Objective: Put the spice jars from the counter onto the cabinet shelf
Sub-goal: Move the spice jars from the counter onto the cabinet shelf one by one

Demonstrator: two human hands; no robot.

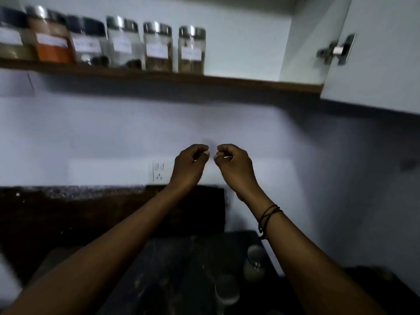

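Observation:
Several labelled spice jars stand in a row on the cabinet shelf (227,79) at the upper left, among them an orange-filled jar (51,35) and the rightmost jar (192,50). To the right of that jar the shelf board is bare. My left hand (189,165) and my right hand (234,165) hang side by side in the air in front of the wall, below the shelf, with fingers loosely curled and nothing in them. Low down on the dark counter (181,269) stand two jars with metal lids (254,263) (226,292), dim and blurred.
The open cabinet door (375,53) with its metal hinge (336,51) juts out at the upper right. A wall socket (159,170) sits behind my left hand. A dark backsplash edge (91,201) runs along the counter's back.

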